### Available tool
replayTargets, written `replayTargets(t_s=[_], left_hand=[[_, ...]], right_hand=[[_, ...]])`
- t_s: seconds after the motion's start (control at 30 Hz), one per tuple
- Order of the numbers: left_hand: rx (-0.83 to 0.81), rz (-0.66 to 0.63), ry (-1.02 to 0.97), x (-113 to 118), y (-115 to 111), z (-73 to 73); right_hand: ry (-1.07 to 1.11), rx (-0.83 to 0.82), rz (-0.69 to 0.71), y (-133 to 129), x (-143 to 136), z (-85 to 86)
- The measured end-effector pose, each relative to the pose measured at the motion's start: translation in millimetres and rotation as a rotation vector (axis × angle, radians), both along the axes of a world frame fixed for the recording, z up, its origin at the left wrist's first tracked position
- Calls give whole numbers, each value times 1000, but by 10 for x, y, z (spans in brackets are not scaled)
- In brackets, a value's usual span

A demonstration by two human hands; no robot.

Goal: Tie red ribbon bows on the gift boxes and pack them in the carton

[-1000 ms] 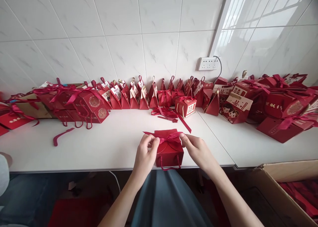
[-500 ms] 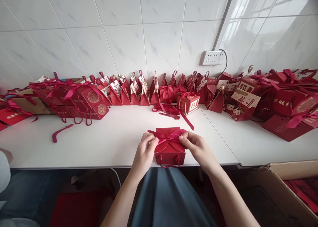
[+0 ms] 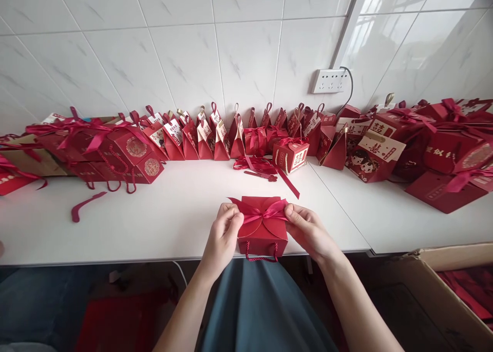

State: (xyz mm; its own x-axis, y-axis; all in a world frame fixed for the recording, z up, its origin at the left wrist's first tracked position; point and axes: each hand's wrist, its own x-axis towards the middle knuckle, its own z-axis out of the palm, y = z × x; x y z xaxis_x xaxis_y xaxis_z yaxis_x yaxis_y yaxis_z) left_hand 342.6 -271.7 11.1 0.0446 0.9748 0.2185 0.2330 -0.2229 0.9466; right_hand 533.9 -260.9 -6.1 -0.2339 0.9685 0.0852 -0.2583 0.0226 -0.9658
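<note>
A red gift box [image 3: 262, 243] with curved overlapping top flaps sits at the front edge of the white table, a twisted red cord handle [image 3: 261, 258] hanging down its near side. Across its top runs a dark pink satin ribbon [image 3: 275, 209], drawn into a bow with a knot in the middle. My left hand [image 3: 225, 229] is closed, pinching the ribbon at the box's left side. At the right side, the thumb and fingers of my right hand [image 3: 306, 229] pinch the bow's other end. Fingertips partly cover the ribbon ends.
Finished-looking red boxes [image 3: 131, 152] are stacked at the left, and more boxes [image 3: 454, 152] at the right. Small triangular boxes [image 3: 206, 141] line the tiled wall. Loose ribbons [image 3: 256, 164] lie behind my box. A cardboard carton [image 3: 427, 275] stands below right; a power strip [image 3: 329, 81] is on the wall.
Both hands have drawn slightly apart, and the bow's knot looks tighter. The view has shifted a little. A person's pale sleeve at the left edge has mostly gone from view.
</note>
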Motion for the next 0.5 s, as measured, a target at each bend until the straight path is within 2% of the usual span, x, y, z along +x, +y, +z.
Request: replayTargets(t_s=[0.27, 0.33, 0.5], left_hand=[[42, 55, 14, 52, 20, -12], [2, 58, -23, 52, -13, -19], [-124, -41, -135, 16, -138, -82]], right_hand=[[2, -4, 16, 1, 50, -62], [-30, -3, 12, -14, 70, -96], [-62, 76, -156, -56, 67, -224]])
